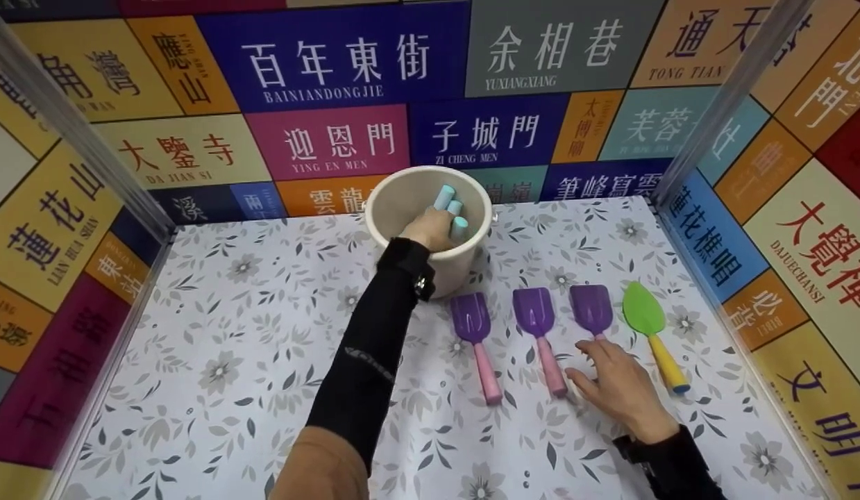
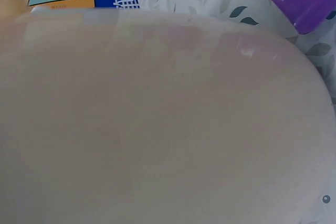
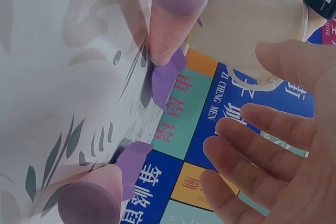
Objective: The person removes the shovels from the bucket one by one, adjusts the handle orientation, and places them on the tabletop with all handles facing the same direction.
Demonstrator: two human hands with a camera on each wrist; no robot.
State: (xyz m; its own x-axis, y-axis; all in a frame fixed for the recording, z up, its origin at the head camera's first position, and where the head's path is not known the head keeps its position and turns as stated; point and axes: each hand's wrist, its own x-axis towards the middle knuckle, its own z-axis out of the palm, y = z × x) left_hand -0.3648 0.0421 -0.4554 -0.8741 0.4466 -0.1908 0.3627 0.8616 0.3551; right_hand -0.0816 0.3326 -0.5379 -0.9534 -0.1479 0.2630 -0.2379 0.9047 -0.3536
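Note:
A cream bucket [image 1: 464,267] stands at the back, with several light-blue handle ends [image 1: 445,196] showing inside. My left hand [image 1: 430,228] reaches over its near rim; the fingers are hidden inside, and the bucket's wall [image 2: 157,119] fills the left wrist view. Purple shovels with pink handles lie in a row: a left one [image 1: 471,316], a middle one [image 1: 534,312] and a right one [image 1: 591,309]. Over the right one's handle is my right hand [image 1: 620,385], fingers loosely spread and holding nothing. To its right lies a green trowel [image 1: 643,309] with a yellow handle.
White flowered cloth [image 1: 221,375] covers the table. Panels with printed signs [image 1: 332,62] enclose the back and both sides, the back one close behind the bucket. Clear corner posts [image 1: 728,97] stand where the panels meet.

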